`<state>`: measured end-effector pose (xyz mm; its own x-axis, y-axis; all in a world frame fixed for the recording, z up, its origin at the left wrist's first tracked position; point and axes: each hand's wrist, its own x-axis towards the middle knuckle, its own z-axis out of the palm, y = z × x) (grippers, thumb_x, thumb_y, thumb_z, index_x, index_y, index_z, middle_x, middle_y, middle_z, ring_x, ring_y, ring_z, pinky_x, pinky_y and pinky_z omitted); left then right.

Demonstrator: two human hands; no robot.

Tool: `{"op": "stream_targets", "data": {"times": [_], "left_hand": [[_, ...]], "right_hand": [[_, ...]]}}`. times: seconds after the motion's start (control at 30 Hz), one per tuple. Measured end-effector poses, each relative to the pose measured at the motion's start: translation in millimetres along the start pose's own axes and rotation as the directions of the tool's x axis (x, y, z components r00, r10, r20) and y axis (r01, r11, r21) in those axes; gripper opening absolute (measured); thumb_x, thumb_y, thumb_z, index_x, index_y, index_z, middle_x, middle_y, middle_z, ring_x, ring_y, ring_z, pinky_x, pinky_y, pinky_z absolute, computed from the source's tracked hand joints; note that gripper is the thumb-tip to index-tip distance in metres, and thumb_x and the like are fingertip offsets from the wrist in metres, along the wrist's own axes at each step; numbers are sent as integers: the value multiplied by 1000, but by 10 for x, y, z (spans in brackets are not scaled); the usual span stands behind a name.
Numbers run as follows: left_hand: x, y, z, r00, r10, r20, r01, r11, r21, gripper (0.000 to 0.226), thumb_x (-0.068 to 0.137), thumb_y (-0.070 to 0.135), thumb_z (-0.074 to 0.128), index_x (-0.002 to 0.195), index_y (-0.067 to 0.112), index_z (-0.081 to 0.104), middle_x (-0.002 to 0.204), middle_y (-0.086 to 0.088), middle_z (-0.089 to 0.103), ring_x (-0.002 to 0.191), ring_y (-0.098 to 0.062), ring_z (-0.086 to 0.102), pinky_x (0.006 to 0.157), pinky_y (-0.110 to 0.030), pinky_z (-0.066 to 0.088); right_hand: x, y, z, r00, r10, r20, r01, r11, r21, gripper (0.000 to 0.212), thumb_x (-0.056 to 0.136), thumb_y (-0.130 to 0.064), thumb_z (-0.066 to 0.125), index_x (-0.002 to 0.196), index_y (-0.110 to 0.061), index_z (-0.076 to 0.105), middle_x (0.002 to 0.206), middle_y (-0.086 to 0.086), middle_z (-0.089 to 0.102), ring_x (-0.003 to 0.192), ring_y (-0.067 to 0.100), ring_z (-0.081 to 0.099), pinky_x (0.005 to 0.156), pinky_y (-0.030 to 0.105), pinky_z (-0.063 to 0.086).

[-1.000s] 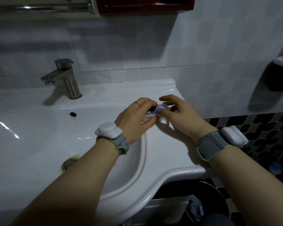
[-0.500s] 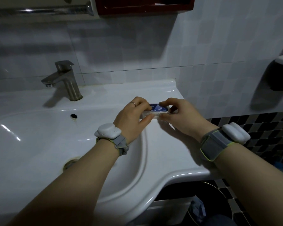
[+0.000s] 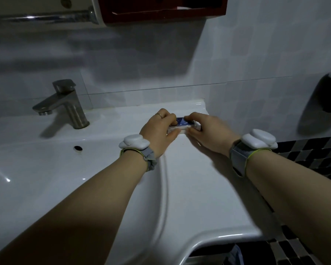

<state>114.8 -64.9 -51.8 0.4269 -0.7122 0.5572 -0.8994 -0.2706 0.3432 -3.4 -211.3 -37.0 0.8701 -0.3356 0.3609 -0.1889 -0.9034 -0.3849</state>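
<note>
1. On the back-right ledge of the glossy white ceramic sink (image 3: 191,175), head view: a small flat box, white sides w/ a blue printed top (image 3: 181,123), is held low over the ledge near the tiled wall corner. Can't tell if its underside touches the ceramic.
2. Step in hand, as I read it: opening or pulling apart the box. To do it well, hold one end fixed & let the other hand do the work. Pull straight along the box's length, no twisting. Work over the ledge, not the bowl, so anything that drops stays reachable.
3. Gripping the box's left end is the left hand (image 3: 160,130): fingers (image 3: 170,119) curled over the top, thumb along the near side, a thin ring on one finger.
4. Pinching the other end is the right hand (image 3: 210,131): fingertips (image 3: 190,117) on top, thumb on the near edge. Neither hand is slack; both are clenched round the box, w/ only a short strip of blue showing btw them.
5. Rest: brushed-metal tap (image 3: 65,106) at back left, well apart from the hands; white sensor pod on a grey strap (image 3: 134,143) on the left wrist, another on the right. Light is dim, so the box print is unreadable.
</note>
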Motion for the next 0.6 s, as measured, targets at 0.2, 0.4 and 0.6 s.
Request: {"op": "stream_targets", "data": {"times": [0.2, 0.4, 0.6], "left_hand": [[125, -78, 85, 1000, 3, -11, -3, 1000, 24, 13, 91, 22, 65, 94, 12, 59, 100, -2, 49, 75, -19, 46, 63, -29, 43], [145, -84, 116, 1000, 3, -15, -3, 999, 35, 12, 92, 21, 64, 94, 11, 57, 100, -2, 48, 76, -18, 45, 63, -31, 45], [129, -33, 63, 999, 14, 46, -18, 994, 107, 9, 94, 17, 58, 99, 10, 53, 106, -4, 47, 79, -20, 44, 63, -27, 34]], "right_hand": [[124, 68, 47, 1000, -4, -8, 4, 1000, 4, 35, 94, -29, 55, 128, -24, 56, 128, -2, 63, 110, 27, 58, 89, 38, 47], [143, 89, 78, 999, -30, -19, 30, 1000, 3, 36, 94, -27, 55, 130, -22, 56, 126, 0, 63, 106, 28, 59, 87, 37, 48], [123, 88, 127, 999, -29, -32, 26, 997, -79, 35, 95, -30, 50, 130, -23, 52, 125, -1, 60, 97, 33, 56, 83, 40, 47]]}}
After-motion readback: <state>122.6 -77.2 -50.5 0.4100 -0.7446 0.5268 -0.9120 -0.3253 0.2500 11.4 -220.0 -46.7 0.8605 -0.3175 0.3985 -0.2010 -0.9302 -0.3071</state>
